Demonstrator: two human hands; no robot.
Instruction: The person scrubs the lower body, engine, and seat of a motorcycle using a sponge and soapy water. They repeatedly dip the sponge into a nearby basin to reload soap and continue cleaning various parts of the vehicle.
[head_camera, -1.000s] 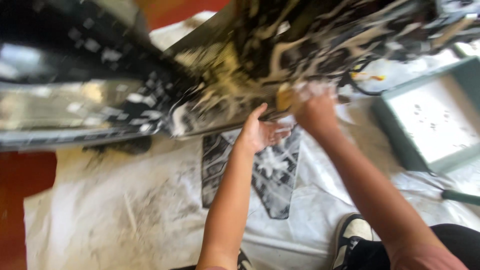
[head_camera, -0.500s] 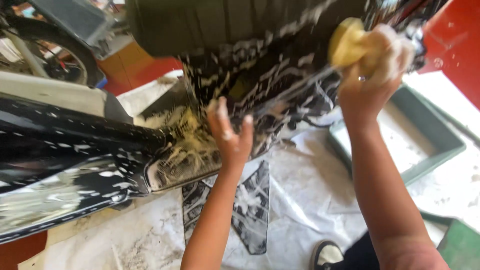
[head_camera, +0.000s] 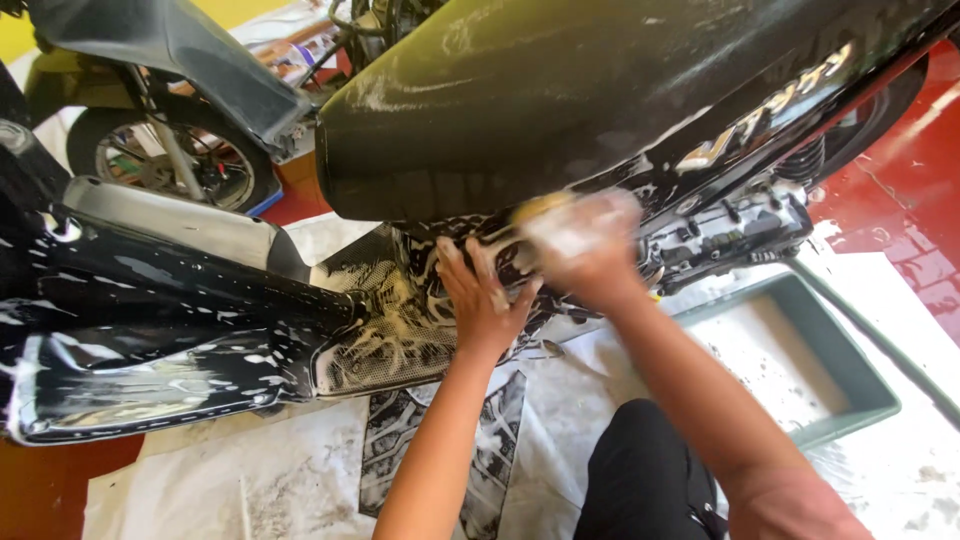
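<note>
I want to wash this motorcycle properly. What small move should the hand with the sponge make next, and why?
Probably a short wipe down and toward the left hand. The right hand presses a yellow sponge on the black side panel just under the seat, and thick foam sits lower on the panel beside the flat left palm, not spread out.

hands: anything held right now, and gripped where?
Right hand holds a soapy yellow sponge, fingers wrapped over its top; blur hides the exact grip. Left hand holds nothing, pressed flat on the soapy motorcycle body.

Blurred yellow sponge (head_camera: 545, 212), seemingly soapy.
</note>
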